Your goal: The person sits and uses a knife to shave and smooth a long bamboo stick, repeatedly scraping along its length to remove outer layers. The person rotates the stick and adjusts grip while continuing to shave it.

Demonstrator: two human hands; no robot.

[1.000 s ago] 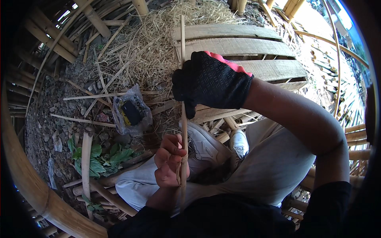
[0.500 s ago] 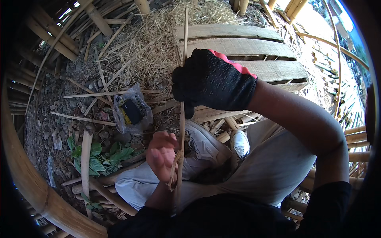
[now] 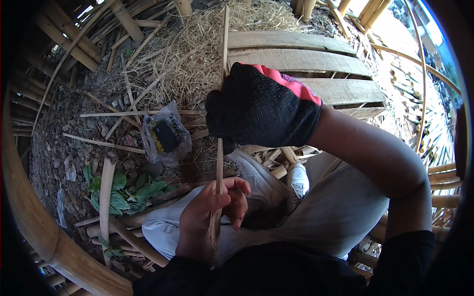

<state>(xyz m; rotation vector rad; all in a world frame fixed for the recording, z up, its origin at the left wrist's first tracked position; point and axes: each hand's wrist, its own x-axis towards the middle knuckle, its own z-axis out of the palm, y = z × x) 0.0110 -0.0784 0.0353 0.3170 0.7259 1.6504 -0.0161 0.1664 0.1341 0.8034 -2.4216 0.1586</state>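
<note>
A long, thin bamboo strip stands nearly upright in front of me, its far end over the dry straw. My right hand, in a black glove with a pink-red edge, is closed in a fist round its upper part. Lower down, my bare left hand curls loosely about the same strip, thumb across it and fingers bent to the right. Below that thumb, frayed bamboo fibres hang along the strip. Its near end runs down toward my dark shirt and is hard to make out.
A slatted wooden bench stands beyond my right hand. Left of my shoes lie a clear plastic bag with a dark block, green leaves and loose bamboo sticks on stony ground. A thick bamboo pole curves along the left.
My left hand has turned and moved right, from open beside the strip to curled round it. My right hand and the strip have shifted slightly left, the hand also a little lower.
</note>
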